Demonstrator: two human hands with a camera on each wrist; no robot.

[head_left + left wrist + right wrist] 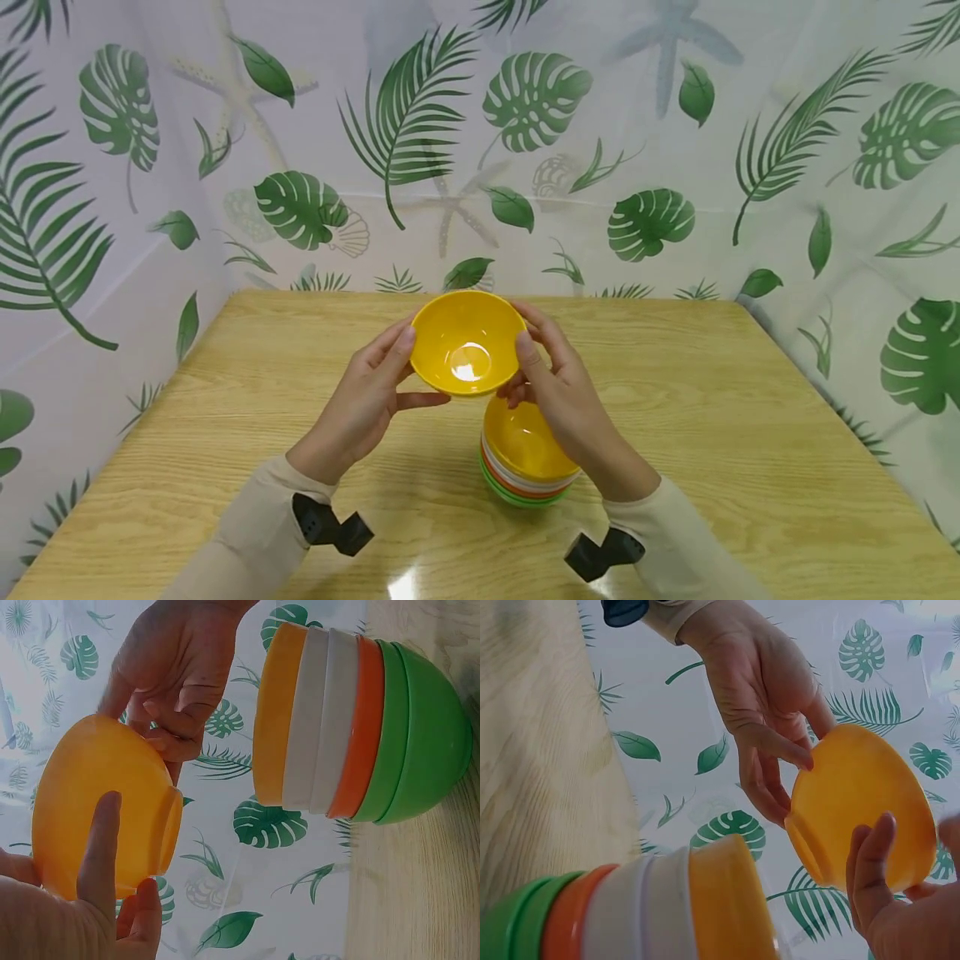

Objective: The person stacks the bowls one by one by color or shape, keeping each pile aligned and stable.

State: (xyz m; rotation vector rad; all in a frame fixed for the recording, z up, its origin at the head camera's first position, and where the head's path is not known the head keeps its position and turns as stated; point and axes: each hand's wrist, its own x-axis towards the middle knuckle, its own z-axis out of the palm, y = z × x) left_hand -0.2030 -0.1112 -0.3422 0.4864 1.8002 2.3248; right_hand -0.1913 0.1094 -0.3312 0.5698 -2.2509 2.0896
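Note:
Both hands hold a yellow bowl [465, 342] up above the table, its inside tilted toward the head camera. At its left side my left hand [365, 396] grips the rim, thumb on the edge and fingers behind. My right hand [567, 400] grips the opposite side in the same way. Both wrist views show fingers against the bowl's outer wall near its foot ring. Below and to the right stands a stack of nested bowls [367, 727], yellow on top, then white, orange and green; in the head view the right hand partly covers it.
The stack stands on a wooden table [247, 467] whose back edge meets a wall covering [465, 125] printed with green leaves and starfish. Each wrist carries a small black camera [330, 525].

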